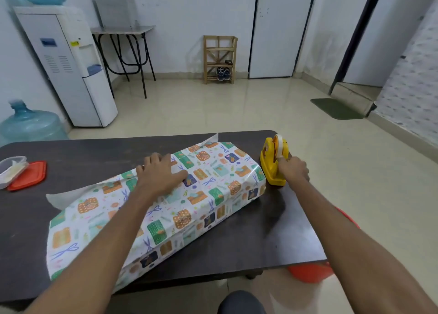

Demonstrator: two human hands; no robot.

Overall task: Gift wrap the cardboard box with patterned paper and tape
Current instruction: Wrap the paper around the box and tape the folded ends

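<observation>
The box lies diagonally on the dark table (272, 238), fully covered by patterned paper (208, 178) printed with gifts and bows; the cardboard itself is hidden. My left hand (158, 174) presses flat on top of the paper, near where its edges overlap. White paper flaps stick out at the far end (209, 139) and the left side (64, 199). To the right of the box stands a yellow tape dispenser (272, 162) with a roll of tape. My right hand (294, 169) is at the dispenser's front, fingers pinched at the tape end.
A clear plastic container (11, 169) and its red lid (28, 175) lie at the table's far left. An orange object (310, 273) sits on the floor under the table's right edge. A water dispenser (68, 65) and a blue bottle (30, 124) stand beyond the table.
</observation>
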